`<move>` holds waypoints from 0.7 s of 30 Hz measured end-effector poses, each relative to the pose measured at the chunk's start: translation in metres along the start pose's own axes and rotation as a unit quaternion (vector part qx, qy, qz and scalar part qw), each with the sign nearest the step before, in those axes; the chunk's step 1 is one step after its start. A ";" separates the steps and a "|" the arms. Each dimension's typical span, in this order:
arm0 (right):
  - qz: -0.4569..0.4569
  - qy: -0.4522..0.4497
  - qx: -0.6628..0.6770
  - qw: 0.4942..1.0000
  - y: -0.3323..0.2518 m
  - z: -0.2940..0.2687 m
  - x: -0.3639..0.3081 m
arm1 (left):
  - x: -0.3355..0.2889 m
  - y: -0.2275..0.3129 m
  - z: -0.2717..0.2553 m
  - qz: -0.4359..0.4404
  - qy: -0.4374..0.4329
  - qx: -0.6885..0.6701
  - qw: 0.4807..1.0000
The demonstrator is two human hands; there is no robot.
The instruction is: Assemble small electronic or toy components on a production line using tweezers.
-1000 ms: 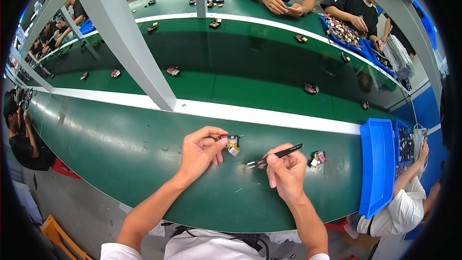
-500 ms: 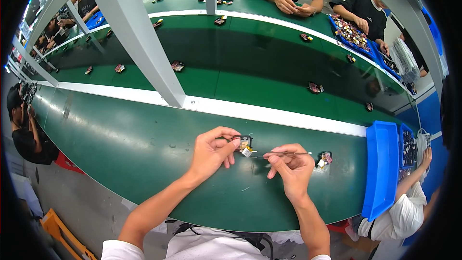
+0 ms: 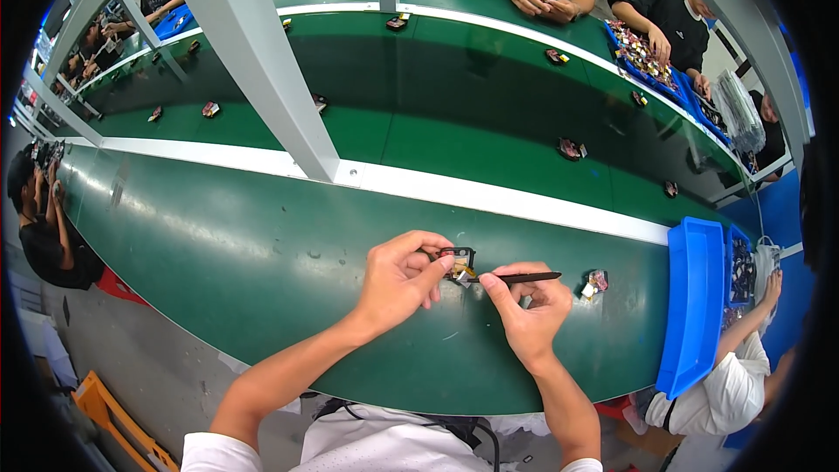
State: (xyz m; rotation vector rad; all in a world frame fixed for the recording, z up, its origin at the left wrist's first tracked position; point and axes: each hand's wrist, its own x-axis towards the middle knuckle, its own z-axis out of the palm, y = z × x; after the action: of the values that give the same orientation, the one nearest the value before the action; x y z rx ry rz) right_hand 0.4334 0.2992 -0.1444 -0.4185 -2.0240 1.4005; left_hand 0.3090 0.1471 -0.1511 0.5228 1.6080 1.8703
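My left hand pinches a small black plastic housing by its left side, partly hidden behind the fingers. Inside the housing sit tan parts, and a small silver piece with yellow edging shows at its lower side. My right hand is closed around dark slim tweezers, held almost level like a pen. Their tip reaches the silver and yellow piece; whether it grips it I cannot tell. To the right of my right hand, another small assembly with a white tab lies on the green table.
A blue tray stands at the table's right, beside a co-worker's arm. Beyond the white rail runs a green conveyor carrying several small assemblies. A grey post rises from the rail. Co-workers sit across the conveyor.
The tweezers' tip has moved left onto the silver and yellow piece at the housing. My left hand and the housing have shifted slightly right in view. Conveyor pieces at the left have moved left.
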 end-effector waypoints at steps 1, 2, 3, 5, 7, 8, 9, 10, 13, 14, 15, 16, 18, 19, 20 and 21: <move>-0.005 0.009 -0.004 1.000 -0.001 0.001 0.001 | -0.001 0.001 0.001 -0.001 0.002 0.004 1.000; -0.011 0.017 -0.008 1.000 -0.002 0.003 0.001 | -0.001 0.001 0.002 -0.002 0.003 0.004 1.000; -0.010 0.017 -0.009 1.000 -0.003 0.005 0.002 | -0.001 0.001 0.002 0.000 0.005 0.010 1.000; 0.003 0.034 0.000 0.999 -0.006 0.008 0.003 | -0.002 0.000 0.003 0.002 0.007 0.016 1.000; -0.003 0.027 -0.017 0.999 0.000 0.008 0.002 | -0.002 0.000 0.003 0.002 -0.001 0.026 1.000; -0.009 0.020 -0.033 0.999 0.002 0.008 0.002 | -0.002 0.000 0.003 0.002 -0.001 0.026 1.000; -0.009 0.020 -0.034 0.999 0.002 0.008 0.002 | -0.002 -0.001 0.003 0.008 -0.001 0.031 0.999; -0.009 0.016 -0.037 0.999 0.002 0.008 0.002 | -0.002 -0.002 0.004 0.015 -0.001 0.036 0.999; -0.007 0.012 -0.039 0.999 0.003 0.009 0.002 | -0.003 -0.001 0.005 0.018 0.002 0.045 0.999; -0.005 0.013 -0.039 0.999 0.003 0.008 0.002 | -0.003 -0.001 0.005 0.017 0.003 0.045 0.999; -0.006 0.012 -0.038 0.999 0.003 0.008 0.002 | -0.003 -0.002 0.005 0.023 0.001 0.050 0.998; 0.012 0.005 -0.036 0.999 0.003 0.008 0.002 | -0.003 -0.002 0.006 0.029 0.000 0.054 0.998; 0.029 -0.001 -0.034 0.999 0.003 0.007 0.002 | -0.004 -0.002 0.006 0.032 -0.002 0.056 0.998; 0.057 -0.002 0.000 0.998 0.003 0.007 0.002 | -0.004 -0.002 0.006 0.035 -0.005 0.058 0.998; 0.085 -0.003 0.034 0.996 0.002 0.007 0.003 | -0.004 -0.002 0.006 0.035 -0.005 0.059 0.998; 0.085 -0.004 0.033 0.996 0.000 0.006 0.004 | -0.004 -0.002 0.006 0.037 -0.004 0.061 0.997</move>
State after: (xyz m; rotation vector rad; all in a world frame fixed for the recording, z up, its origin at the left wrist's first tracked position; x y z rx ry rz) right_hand 0.4265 0.2975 -0.1444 -0.5686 -1.9793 1.5688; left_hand 0.3162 0.1492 -0.1516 0.6497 1.7260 1.8292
